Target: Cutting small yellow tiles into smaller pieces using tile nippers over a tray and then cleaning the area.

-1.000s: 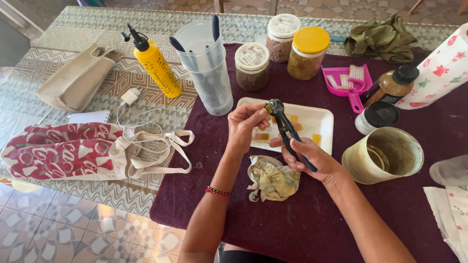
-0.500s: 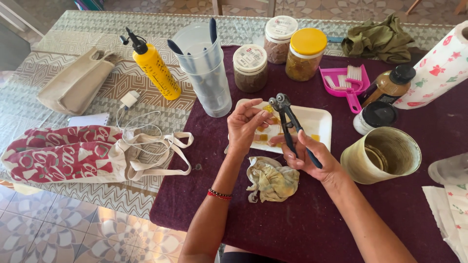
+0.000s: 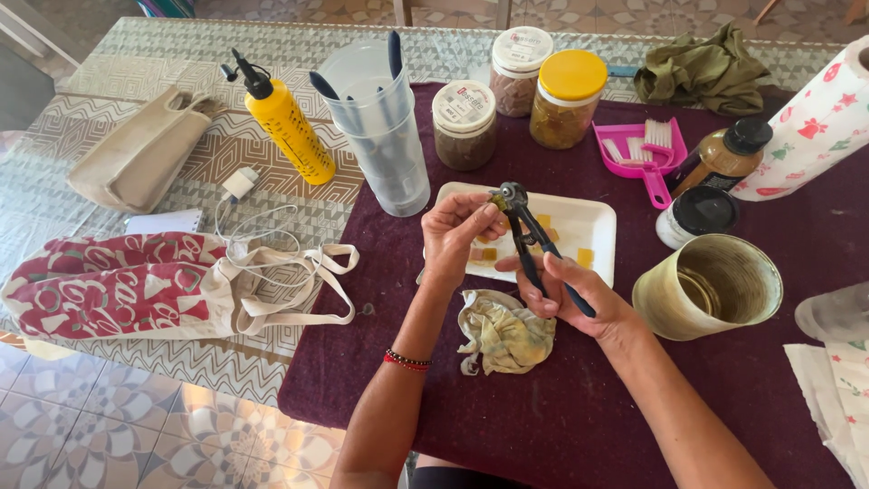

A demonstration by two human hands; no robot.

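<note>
Two hands work over the white tray [image 3: 593, 225]: we find the right hand [image 3: 566, 294] wrapped around the pliers' [image 3: 534, 244] stiff handles, a sound hold. The left hand [image 3: 457, 237] pinches a small yellow piece [image 3: 497, 205] at the tool's head; we judge it light and easily dropped.

The pliers [image 3: 534, 249] looked like dull dark metal with smooth blue plastic handles, and the tray [image 3: 588, 226] under them was matt white, likely foam or plastic. The near rag [image 3: 504, 332] was crumpled, stained cloth on a matt maroon fabric cover [image 3: 543, 417] over the table. The left squeeze bottle [image 3: 288, 129] was glossy yellow plastic, and the far jars [image 3: 566, 88] were clear and shiny.
</note>
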